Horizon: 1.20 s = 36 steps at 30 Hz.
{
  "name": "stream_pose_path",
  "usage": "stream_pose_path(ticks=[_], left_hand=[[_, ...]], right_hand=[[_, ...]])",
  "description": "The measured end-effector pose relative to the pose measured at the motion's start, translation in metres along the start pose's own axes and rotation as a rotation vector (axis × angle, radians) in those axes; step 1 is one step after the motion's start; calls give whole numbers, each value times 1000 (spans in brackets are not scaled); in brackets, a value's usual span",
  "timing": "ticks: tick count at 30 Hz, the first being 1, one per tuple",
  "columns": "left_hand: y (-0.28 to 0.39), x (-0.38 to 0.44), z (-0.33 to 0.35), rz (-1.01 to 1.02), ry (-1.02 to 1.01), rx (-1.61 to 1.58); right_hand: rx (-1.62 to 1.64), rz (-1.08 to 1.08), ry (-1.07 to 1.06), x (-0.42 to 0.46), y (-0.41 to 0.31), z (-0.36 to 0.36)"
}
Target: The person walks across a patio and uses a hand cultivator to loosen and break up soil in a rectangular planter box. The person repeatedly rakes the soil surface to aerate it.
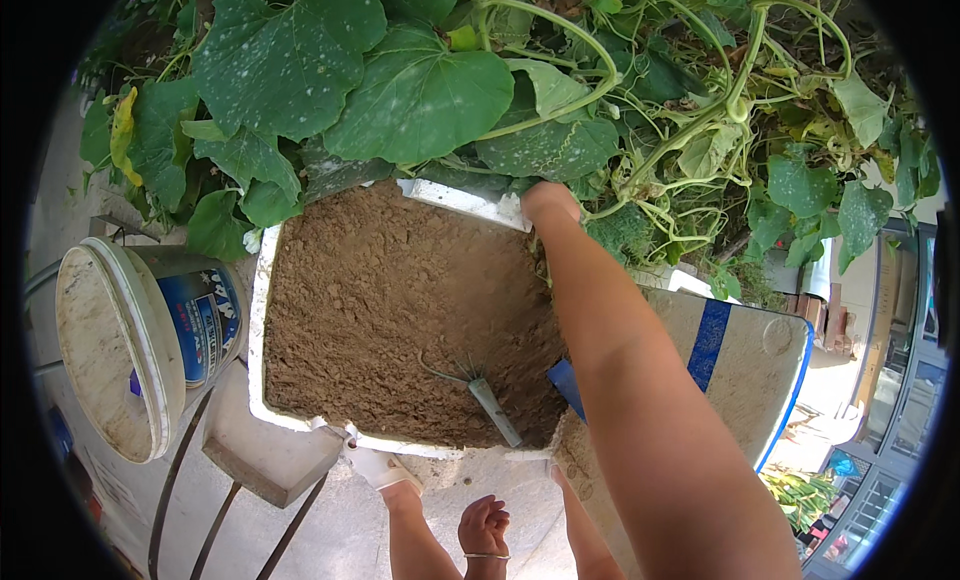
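A white foam box [259,317] filled with loose brown soil [397,310] stands before me. My right hand [551,201] reaches to the box's far right corner, beside a broken piece of white foam [465,203]; its fingers are partly hidden by the edge and leaves, so its grip cannot be told. My left hand [484,524], with a bangle at the wrist, hangs below the near edge, fingers loosely curled and nothing seen in it. On the soil near that edge lies a small hand rake [493,411] with thin wire tines and a grey handle.
Large-leaved vines [427,92] hang over the far side. At the left are a lidded plastic bucket [169,340] and a shallow tray [270,445]. A foam panel with a blue stripe [750,347] is at the right, partly behind my right arm. My feet are below the box.
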State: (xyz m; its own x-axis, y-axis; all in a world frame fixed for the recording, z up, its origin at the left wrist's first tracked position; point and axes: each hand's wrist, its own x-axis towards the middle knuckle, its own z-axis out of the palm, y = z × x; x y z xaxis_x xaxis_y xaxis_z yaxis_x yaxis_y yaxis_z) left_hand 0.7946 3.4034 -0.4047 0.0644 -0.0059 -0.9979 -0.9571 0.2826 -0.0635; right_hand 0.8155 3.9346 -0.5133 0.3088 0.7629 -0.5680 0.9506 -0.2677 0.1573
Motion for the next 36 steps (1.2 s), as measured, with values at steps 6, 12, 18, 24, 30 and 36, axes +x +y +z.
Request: stream_pose_path(ticks=[6, 12, 18, 24, 30, 36], left_hand=[[1, 3, 1, 7, 3, -6], [-3, 4, -6, 0, 1, -7], [-2, 0, -2, 4, -3, -17], [-9, -1, 1, -3, -43, 3], [0, -8, -6, 26, -8, -21], [-1, -8, -8, 23, -52, 12]], right_hand=[[109, -67, 417, 43, 38, -22], [-39, -394, 381, 71, 71, -33], [-161, -399, 173, 39, 87, 7], [493, -361, 579, -65, 54, 29], [436, -232, 193, -233, 87, 107], [361, -158, -175, -274, 113, 158]])
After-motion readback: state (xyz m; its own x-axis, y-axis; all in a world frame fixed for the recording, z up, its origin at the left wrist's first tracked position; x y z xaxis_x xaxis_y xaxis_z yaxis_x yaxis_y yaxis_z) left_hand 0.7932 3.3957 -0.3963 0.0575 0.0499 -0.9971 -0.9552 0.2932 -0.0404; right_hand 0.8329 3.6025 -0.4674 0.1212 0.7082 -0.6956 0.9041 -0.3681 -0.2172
